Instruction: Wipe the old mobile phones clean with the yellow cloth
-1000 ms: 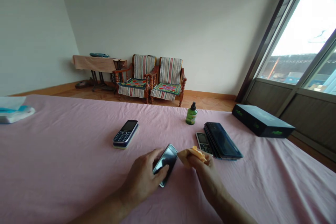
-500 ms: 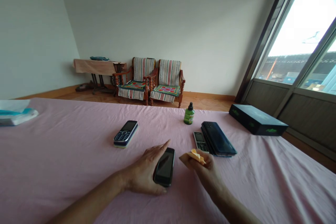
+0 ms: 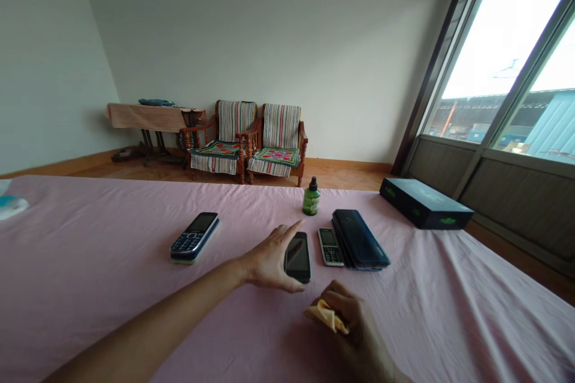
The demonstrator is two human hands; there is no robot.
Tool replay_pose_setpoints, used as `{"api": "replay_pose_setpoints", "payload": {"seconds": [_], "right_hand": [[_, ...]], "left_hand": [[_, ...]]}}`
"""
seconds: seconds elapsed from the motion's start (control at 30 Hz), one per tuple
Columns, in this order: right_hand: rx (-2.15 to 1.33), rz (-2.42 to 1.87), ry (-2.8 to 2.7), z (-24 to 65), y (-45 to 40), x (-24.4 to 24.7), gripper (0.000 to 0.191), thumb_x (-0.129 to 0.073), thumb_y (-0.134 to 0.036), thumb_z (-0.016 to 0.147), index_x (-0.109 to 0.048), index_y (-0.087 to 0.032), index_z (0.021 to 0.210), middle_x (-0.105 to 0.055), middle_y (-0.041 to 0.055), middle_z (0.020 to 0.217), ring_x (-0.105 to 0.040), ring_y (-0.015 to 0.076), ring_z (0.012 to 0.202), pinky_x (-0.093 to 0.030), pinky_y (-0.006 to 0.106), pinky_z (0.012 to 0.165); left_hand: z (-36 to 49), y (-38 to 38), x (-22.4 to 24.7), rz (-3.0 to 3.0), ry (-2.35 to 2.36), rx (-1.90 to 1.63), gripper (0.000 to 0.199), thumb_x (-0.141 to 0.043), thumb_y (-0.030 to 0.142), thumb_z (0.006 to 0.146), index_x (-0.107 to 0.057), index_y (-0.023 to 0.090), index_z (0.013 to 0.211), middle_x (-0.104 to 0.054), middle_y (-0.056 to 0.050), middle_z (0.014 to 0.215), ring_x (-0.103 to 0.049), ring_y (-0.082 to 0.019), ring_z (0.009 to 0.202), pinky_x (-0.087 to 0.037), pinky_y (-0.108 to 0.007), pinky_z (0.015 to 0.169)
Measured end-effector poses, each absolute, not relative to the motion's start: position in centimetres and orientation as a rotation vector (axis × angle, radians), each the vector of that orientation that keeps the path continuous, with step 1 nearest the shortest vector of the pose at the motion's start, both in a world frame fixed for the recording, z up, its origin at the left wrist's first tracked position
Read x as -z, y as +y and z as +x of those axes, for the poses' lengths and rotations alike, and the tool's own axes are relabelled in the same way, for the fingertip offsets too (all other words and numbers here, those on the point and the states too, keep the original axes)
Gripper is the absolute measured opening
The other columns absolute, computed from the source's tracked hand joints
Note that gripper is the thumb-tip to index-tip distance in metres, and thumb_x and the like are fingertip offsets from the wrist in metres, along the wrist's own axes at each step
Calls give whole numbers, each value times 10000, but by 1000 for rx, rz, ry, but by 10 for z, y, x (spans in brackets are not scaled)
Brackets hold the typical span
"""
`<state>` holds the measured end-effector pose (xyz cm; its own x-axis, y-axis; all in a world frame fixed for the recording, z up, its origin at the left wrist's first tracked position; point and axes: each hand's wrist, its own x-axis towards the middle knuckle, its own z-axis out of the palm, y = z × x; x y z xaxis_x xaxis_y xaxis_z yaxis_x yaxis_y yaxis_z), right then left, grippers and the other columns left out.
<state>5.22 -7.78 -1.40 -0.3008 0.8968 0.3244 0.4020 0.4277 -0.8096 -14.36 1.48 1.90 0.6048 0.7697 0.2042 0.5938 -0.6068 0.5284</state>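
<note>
Yellow cloth [image 3: 330, 316] clamped by fingers of my right hand [image 3: 356, 316]. Fingers of my left hand [image 3: 271, 260] apart, around black phone [image 3: 297, 258] flat on pink surface [image 3: 112, 263]. Looks partway: silver keypad phone [image 3: 330, 247] and dark stack [image 3: 360, 240] already set down nearer right edge, black phone not yet clear of my hand. Green bottle [image 3: 311, 200] near far edge.

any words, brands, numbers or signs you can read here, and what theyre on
No text can be read for certain.
Black box: green lettering or marks on its sides, too blurred.
Green bottle: label too small.
Blue keypad phone: key markings too small.
Small keypad phone: key markings too small.
Phone at the left hand: no lettering visible.
</note>
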Motion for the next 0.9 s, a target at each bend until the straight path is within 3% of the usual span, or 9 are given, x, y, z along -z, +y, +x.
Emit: {"api": "replay_pose_setpoints", "payload": {"seconds": [0.17, 0.33, 0.57, 0.9], "right_hand": [[-780, -1082, -1854, 55, -73, 11, 378, -493, -391, 872, -477, -168, 568, -482, 11, 677, -428, 107, 578, -279, 231, 521], [-788, -1077, -1849, 54, -70, 13, 357, -485, -362, 840, -404, -180, 544, -476, 19, 661, -432, 117, 586, -281, 235, 526], [-809, -1111, -1838, 51, -72, 6, 372, -489, -366, 840, -439, -170, 528, -466, 20, 639, -443, 112, 567, -275, 229, 507], [-812, -1130, -1827, 51, -73, 6, 369, -514, -357, 835, -451, -168, 524, -463, 12, 649, -443, 109, 570, -275, 224, 505]], "left_hand": [[-97, 45, -14, 2435, 1033, -659, 1260, -858, 409, 500, -113, 192, 1493, -330, -172, 1448, -289, -378, 1342, -247, -524, 1106], [-67, 63, -11, 2454, 984, -651, 1272, -860, 434, 488, -126, 170, 1492, -321, -177, 1461, -270, -370, 1361, -252, -490, 1115], [-59, 71, -9, 2453, 1015, -567, 1261, -851, 414, 486, -148, 102, 1485, -276, -226, 1484, -222, -407, 1378, -222, -520, 1122], [-60, 74, -7, 2435, 1051, -551, 1300, -842, 455, 489, -76, 159, 1497, -208, -211, 1522, -166, -411, 1396, -213, -557, 1107]]}}
